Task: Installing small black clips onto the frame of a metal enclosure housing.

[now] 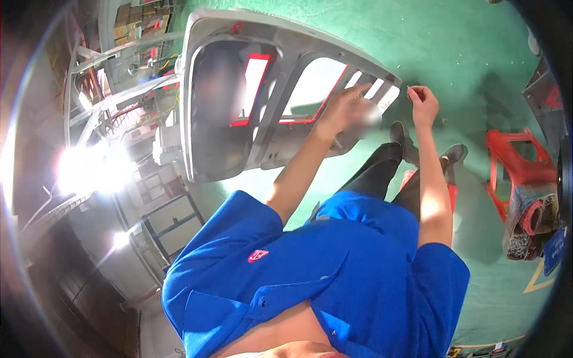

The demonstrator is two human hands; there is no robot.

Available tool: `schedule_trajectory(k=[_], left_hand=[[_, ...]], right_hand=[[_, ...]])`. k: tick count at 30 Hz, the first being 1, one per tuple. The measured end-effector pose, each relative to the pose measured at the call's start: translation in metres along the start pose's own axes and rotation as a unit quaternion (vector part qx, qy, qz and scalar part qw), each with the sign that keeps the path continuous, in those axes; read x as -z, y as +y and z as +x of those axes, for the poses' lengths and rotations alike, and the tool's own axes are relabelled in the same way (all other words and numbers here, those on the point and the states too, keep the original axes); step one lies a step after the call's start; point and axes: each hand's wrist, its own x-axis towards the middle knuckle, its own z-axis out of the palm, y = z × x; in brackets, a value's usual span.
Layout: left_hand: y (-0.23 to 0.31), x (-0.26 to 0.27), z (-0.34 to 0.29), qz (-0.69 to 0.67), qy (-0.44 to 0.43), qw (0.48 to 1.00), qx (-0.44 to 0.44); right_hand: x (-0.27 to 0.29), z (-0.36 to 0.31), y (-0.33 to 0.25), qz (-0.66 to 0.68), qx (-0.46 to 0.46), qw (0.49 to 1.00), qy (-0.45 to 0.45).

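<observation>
A large grey moulded panel (270, 107), door-like, stands ahead of me to the left; it has several cut-out openings, some edged in red. Over its right-hand part reaches my left hand (343, 112), fingers stretched out toward the openings. A blurred patch hides part of that hand, and whether it touches the panel I cannot tell. Just beyond the panel's right end, my right hand (424, 106) is raised apart from it, thumb and finger pinched together. A tiny pale bit shows at those fingertips, too small to name.
A red stand (520, 156) is on the right, beside a wrapped bundle (531, 224). Metal framework (119, 74) and stacked cartons (140, 21) lie at the far left. A bright lamp (95, 170) glares below them. The green floor (471, 36) surrounds my feet.
</observation>
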Motion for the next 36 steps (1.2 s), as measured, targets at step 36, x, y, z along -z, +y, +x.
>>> schedule_trajectory(k=[36], left_hand=[[-0.042, 0.052, 0.05, 0.199, -0.083, 0.957, -0.194]], right_hand=[[0.004, 0.066, 0.091, -0.096, 0.025, 0.993, 0.061]])
